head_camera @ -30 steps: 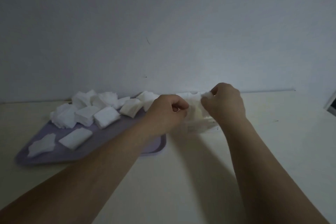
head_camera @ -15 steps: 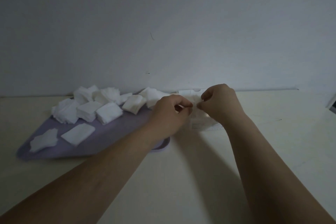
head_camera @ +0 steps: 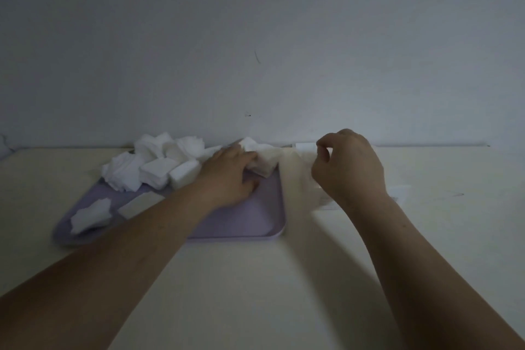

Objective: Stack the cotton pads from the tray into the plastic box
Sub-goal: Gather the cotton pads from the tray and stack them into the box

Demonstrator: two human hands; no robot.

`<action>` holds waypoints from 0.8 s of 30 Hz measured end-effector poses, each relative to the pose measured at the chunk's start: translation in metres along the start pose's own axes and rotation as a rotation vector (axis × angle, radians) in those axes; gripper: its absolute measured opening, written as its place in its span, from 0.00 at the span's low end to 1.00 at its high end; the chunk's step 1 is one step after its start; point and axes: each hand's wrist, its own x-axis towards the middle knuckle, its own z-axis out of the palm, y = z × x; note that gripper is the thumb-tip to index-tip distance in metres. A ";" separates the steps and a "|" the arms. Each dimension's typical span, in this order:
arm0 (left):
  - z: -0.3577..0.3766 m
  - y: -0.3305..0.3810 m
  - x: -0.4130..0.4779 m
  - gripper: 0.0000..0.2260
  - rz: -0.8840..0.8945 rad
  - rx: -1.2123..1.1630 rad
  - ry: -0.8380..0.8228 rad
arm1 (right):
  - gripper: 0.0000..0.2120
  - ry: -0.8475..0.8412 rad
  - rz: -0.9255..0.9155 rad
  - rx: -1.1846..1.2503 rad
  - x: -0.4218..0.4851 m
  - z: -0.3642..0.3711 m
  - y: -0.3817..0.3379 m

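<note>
Head view: the pale table carries a lilac tray under the left hand and a clear plastic box under the right hand, tray and box just beside each other. Most cotton pads lie heaped to the outer side of the left hand, with two loose ones nearer the forearm. One small stack sits at the left fingertips, on the side towards the box. The fingers lie against it and the thumb is tucked below, but in this dim, blurred view I cannot tell whether they have closed on it. The right hand is curled above the box with nothing visible in it. The step seems to be picking up that stack: squeeze it squarely from both sides so the layers stay aligned, lift straight up, and lower it flat into the box.
</note>
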 end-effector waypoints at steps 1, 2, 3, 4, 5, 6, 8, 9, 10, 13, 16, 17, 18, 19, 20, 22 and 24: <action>0.004 -0.004 0.000 0.23 0.015 -0.018 -0.022 | 0.09 0.048 -0.044 0.029 -0.002 0.001 -0.004; 0.004 -0.004 -0.001 0.20 0.037 -0.023 -0.014 | 0.09 0.093 -0.098 0.068 -0.004 0.002 -0.008; 0.004 -0.005 -0.002 0.18 0.067 -0.031 0.000 | 0.08 0.117 -0.153 0.113 -0.006 0.003 -0.012; 0.004 -0.007 -0.004 0.17 0.088 -0.049 0.017 | 0.08 0.111 -0.204 0.154 -0.008 0.006 -0.017; 0.002 -0.006 -0.008 0.16 0.123 -0.086 0.045 | 0.08 0.083 -0.256 0.188 -0.012 0.010 -0.022; 0.003 -0.008 -0.012 0.13 0.145 -0.114 0.054 | 0.08 0.025 -0.308 0.219 -0.018 0.015 -0.029; 0.007 -0.013 -0.021 0.10 0.197 -0.137 0.046 | 0.09 -0.119 -0.409 0.283 -0.033 0.026 -0.042; 0.009 -0.016 -0.025 0.11 0.220 -0.162 0.022 | 0.10 -0.201 -0.438 0.313 -0.040 0.031 -0.047; 0.009 -0.017 -0.030 0.09 0.257 -0.192 0.005 | 0.13 -0.282 -0.445 0.327 -0.046 0.036 -0.050; 0.005 -0.023 -0.043 0.10 0.315 -0.379 0.072 | 0.21 -0.411 -0.446 0.301 -0.054 0.046 -0.046; -0.002 -0.032 -0.054 0.11 0.065 -0.669 0.152 | 0.12 -0.464 -0.361 0.310 -0.052 0.052 -0.037; -0.003 -0.034 -0.057 0.12 -0.014 -0.667 0.154 | 0.07 -0.470 -0.330 0.321 -0.052 0.054 -0.035; -0.002 -0.038 -0.057 0.14 -0.062 -0.601 0.154 | 0.05 -0.472 -0.312 0.332 -0.051 0.055 -0.033; 0.000 -0.039 -0.057 0.18 -0.090 -0.535 0.138 | 0.04 -0.473 -0.307 0.331 -0.051 0.056 -0.032; 0.002 -0.040 -0.058 0.21 -0.105 -0.497 0.120 | 0.05 -0.472 -0.314 0.320 -0.051 0.057 -0.031; 0.003 -0.039 -0.057 0.24 -0.117 -0.490 0.096 | 0.06 -0.471 -0.335 0.323 -0.051 0.061 -0.031; 0.004 -0.038 -0.054 0.25 -0.101 -0.514 0.097 | 0.08 -0.445 -0.325 0.378 -0.053 0.064 -0.031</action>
